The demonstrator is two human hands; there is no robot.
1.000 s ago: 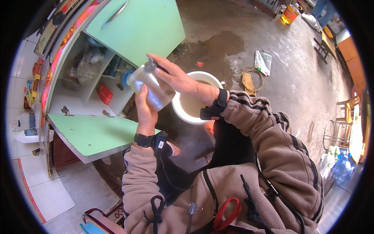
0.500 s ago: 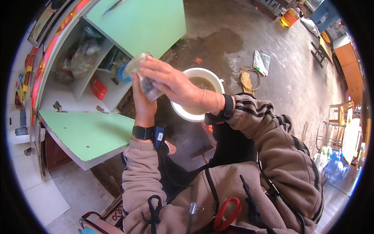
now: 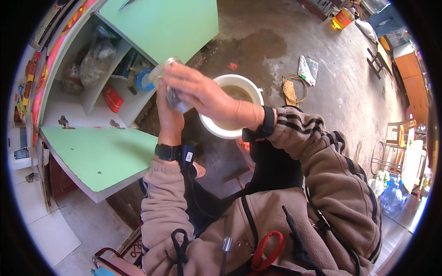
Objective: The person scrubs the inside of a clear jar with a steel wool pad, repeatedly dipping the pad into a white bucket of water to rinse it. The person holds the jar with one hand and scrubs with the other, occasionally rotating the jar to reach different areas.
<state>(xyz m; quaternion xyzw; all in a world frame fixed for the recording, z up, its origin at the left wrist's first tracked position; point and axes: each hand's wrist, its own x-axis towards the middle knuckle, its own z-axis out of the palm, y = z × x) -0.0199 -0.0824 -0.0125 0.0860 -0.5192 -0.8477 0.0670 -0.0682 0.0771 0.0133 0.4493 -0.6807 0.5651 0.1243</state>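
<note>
White bucket (image 3: 212, 129): stands on the floor (image 3: 299, 46) with cloudy water inside, to the right of the clear jar.
Clear jar (image 3: 161, 70): up in both hands, between the bucket and the open cabinet (image 3: 66, 110); partly hidden by fingers.
Jar's long axis: slants from upper left to lower right, one rounded end pointing up and left toward the cabinet; I cannot tell whether that end is mouth or base.
Left hand (image 3: 170, 112): curled round the jar from below left, supporting it.
Right hand (image 3: 202, 92): laid across the jar from the right, fingers close together and slightly bent; blur hides whether it grips anything.
Grey patch (image 3: 172, 98): shows between the hands, too blurred to name.
Cabinet shelves: a plastic bag (image 3: 99, 62), a red box (image 3: 111, 98) and a blue ring-shaped thing (image 3: 145, 79).
</note>
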